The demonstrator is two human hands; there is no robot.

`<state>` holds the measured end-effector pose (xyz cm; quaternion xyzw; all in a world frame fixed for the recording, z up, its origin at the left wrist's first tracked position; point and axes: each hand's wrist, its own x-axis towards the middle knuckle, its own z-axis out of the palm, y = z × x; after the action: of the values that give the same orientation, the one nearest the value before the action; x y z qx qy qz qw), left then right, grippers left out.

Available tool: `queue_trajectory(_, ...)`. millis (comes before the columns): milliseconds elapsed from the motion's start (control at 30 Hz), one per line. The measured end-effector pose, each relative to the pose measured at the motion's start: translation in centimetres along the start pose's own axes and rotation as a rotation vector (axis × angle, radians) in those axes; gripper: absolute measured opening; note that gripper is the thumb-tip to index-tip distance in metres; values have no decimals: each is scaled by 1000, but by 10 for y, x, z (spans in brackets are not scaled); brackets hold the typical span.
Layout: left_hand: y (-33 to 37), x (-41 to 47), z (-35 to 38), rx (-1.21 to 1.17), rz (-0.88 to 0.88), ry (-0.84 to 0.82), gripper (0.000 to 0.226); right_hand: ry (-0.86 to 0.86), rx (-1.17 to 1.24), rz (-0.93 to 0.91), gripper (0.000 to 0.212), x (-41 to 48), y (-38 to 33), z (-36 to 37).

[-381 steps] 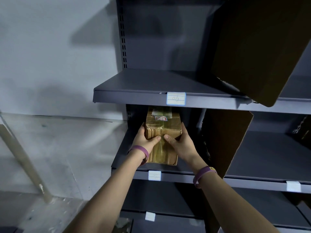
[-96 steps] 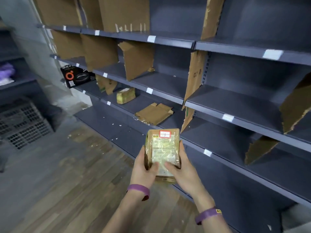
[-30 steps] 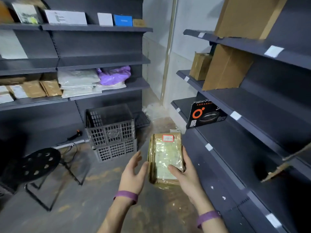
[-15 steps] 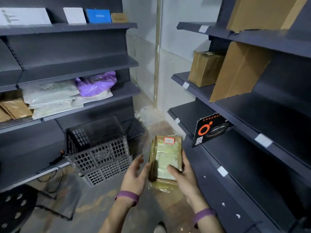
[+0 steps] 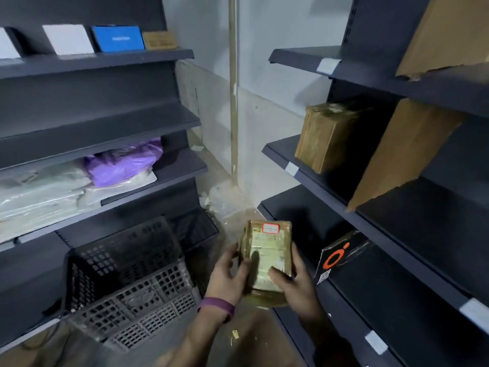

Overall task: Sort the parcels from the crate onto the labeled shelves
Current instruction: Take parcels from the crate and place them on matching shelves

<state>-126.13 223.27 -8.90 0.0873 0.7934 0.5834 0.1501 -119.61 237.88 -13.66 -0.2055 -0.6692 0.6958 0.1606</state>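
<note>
Between the shelves (image 5: 330, 192), just right of the crate (image 5: 124, 274), we grip the parcel (image 5: 267, 258) with our right hand (image 5: 296, 284) and our left hand (image 5: 225, 282), which has closed back onto it; we judge its labeled spot still unfound.

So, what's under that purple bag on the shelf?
The purple bag lies on pale plastic-wrapped parcels, which rest on the dark shelf. How many are stacked beneath it cannot be seen, since the bag covers them.

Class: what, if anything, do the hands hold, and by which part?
A taped brown parcel: left hand on its left long edge, right hand on its lower right edge, thumbs across the labelled face.
</note>
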Motion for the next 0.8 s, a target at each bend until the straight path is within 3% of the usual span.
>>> queue_trajectory(100, 9, 37, 9, -30, -18, -80, 45, 86, -12, -6, 79, 24, -1, 0)
queue_trajectory(333, 14, 126, 14, 33, 93, -312, 22, 328, -13, 60, 65, 85, 20, 20)
queue_trajectory(500, 9, 212, -4, 103, 142, -479, 16, 479, -110, 103, 72, 130, 26, 58)
queue_trajectory(800, -31, 283, -32, 168, 91, -731, 26, 662, -44, 190, 68, 145, 31, 129)
